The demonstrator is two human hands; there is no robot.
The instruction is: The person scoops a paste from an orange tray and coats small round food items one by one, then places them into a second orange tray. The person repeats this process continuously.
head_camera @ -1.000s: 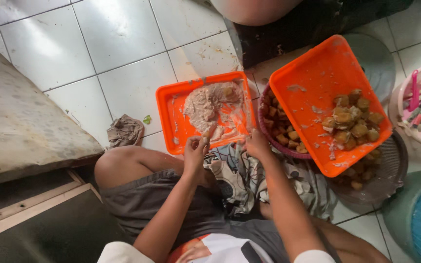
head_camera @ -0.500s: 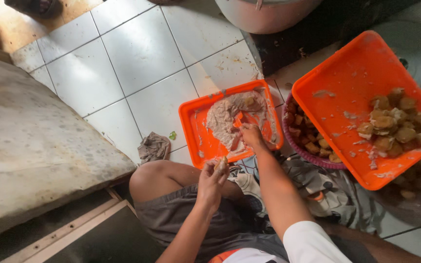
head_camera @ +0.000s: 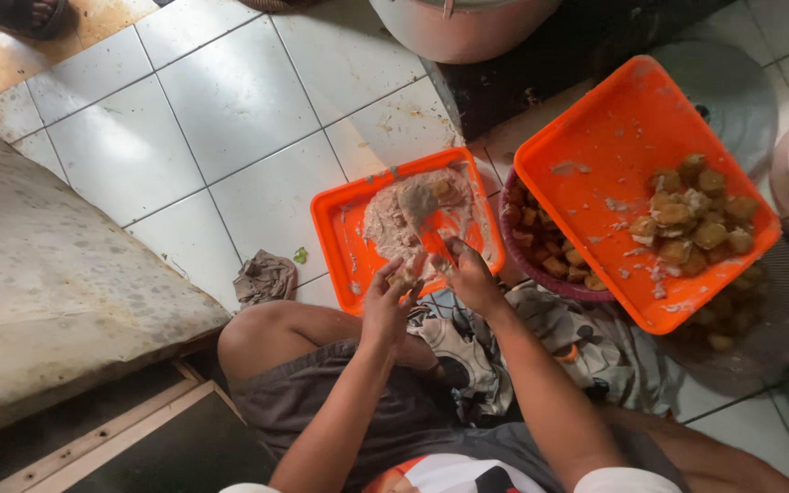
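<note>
Two orange plastic trays sit on the white tiled floor in front of a seated person. The smaller tray lies just past the person's knees and holds one spread of pale, pasty filling. The larger tray is tilted, propped over a dark red bowl of brown fried pieces, and carries one heap of about a dozen golden-brown fried tofu pieces toward its lower right side.

The left hand hovers over the near edge of the smaller tray, fingers curled around a small brownish piece pinched at the fingertips; it is too small to name for sure. The right hand is just beside it, closed around the handle of a utensil, one spoon, whose bowl rests in the filling. The two hands are near each other without clearly touching.

One crumpled grey rag lies on the tiles left of the smaller tray, with a small green scrap next to it. A patterned cloth is spread over the person's lap and the floor beneath the trays. One large metal pot stands at the top edge, and a worn concrete slab fills the left side.
</note>
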